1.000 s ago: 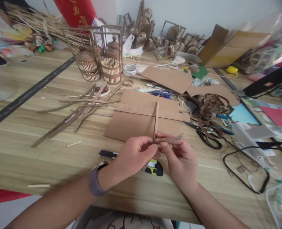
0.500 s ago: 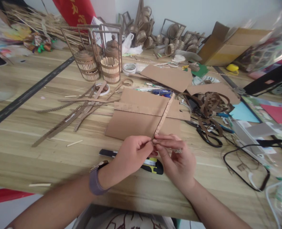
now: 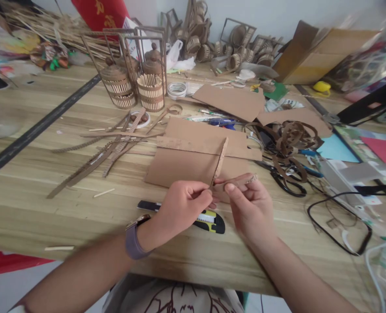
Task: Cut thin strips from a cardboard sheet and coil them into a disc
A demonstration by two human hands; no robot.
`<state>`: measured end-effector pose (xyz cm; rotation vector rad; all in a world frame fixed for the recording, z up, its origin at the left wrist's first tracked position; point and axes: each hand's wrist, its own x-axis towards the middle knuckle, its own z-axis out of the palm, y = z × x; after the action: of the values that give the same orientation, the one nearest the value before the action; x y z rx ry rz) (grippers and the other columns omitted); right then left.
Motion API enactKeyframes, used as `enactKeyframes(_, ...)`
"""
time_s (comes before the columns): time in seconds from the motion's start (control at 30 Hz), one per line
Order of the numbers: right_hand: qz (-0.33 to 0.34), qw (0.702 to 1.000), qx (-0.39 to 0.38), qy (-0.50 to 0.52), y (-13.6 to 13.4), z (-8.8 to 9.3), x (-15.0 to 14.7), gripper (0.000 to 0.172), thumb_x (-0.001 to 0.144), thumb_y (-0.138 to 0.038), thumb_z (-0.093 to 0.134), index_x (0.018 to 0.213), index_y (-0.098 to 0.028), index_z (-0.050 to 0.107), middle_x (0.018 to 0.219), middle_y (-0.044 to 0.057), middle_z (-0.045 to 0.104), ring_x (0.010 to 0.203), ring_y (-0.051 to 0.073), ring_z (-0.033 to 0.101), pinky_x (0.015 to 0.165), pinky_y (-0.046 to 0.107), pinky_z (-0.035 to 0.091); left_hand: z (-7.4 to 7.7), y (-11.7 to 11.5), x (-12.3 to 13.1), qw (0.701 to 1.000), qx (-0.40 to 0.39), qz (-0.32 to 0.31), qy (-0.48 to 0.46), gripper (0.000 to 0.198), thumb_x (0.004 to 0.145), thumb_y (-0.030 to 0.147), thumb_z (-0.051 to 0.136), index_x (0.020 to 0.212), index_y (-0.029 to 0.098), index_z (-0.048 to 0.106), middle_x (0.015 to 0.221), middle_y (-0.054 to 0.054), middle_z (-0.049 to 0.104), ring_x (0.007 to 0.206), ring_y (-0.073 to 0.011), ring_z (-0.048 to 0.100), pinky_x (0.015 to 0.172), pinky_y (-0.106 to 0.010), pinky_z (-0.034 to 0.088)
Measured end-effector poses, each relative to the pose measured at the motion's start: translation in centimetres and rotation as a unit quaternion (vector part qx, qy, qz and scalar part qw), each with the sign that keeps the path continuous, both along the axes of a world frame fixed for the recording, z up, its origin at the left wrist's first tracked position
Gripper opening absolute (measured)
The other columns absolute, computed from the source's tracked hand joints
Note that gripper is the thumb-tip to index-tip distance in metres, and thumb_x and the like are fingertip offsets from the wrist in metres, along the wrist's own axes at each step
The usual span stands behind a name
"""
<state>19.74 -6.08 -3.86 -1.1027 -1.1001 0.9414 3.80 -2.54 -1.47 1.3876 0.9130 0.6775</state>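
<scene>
My left hand [image 3: 182,206] pinches the lower end of a narrow corrugated cardboard strip [image 3: 220,161] that stands up and leans away from me. My right hand [image 3: 250,204] is closed on the same strip, whose other part bends rightward over its fingers. Both hands hover above the wooden table [image 3: 32,208], just in front of a flat cardboard sheet [image 3: 186,161]. A black and yellow utility knife [image 3: 209,219] lies on the table under my hands. A watch with a purple band sits on my left wrist.
Loose cardboard strips [image 3: 104,152] lie to the left. Small cardboard lanterns [image 3: 150,87] stand behind them. Black scissors [image 3: 286,184] and curled strips [image 3: 293,137] lie at the right, with a black cable [image 3: 339,221] beyond. A cardboard box [image 3: 313,61] stands at the back right.
The strip's upright part swung right, then back toward upright. My right hand has bent the strip's other part out to the right again. Both hands have stayed in place.
</scene>
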Motion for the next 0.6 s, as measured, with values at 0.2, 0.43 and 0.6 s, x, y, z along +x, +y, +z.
enactKeyframes(0.2,-0.054,0.977,0.104,-0.18,-0.24,0.0,0.26,0.008,0.088,-0.02,0.067,0.093,-0.026,0.064,0.094,0.001,0.077,0.1,0.02,0.072,0.086,0.039,0.059,-0.14,0.13,-0.08,1.0,0.009,-0.007,0.004,0.024,0.084,0.029,0.051,0.065,0.017,0.06,0.066,-0.002,0.069,0.072,-0.0194,0.071,0.065,-0.025,0.056)
enactKeyframes(0.43,-0.081,0.893,0.214,-0.387,-0.19,0.0,0.71,0.015,0.087,-0.014,0.065,0.095,-0.027,0.066,0.094,0.003,0.077,0.095,0.024,0.072,0.085,0.045,0.054,-0.25,0.12,0.07,0.999,-0.002,-0.032,-0.036,0.024,0.09,0.034,0.054,0.087,0.015,0.069,0.082,-0.005,0.073,0.082,-0.0194,0.071,0.075,-0.027,0.057)
enactKeyframes(0.6,-0.091,0.873,0.222,-0.424,-0.25,0.13,0.36,0.012,0.089,-0.016,0.063,0.095,-0.026,0.065,0.096,0.003,0.078,0.095,0.023,0.073,0.084,0.043,0.051,-0.55,0.39,0.22,0.989,-0.061,-0.061,-0.117,0.028,0.092,0.035,0.054,0.098,0.013,0.07,0.093,-0.007,0.074,0.087,-0.0191,0.072,0.085,-0.03,0.057)
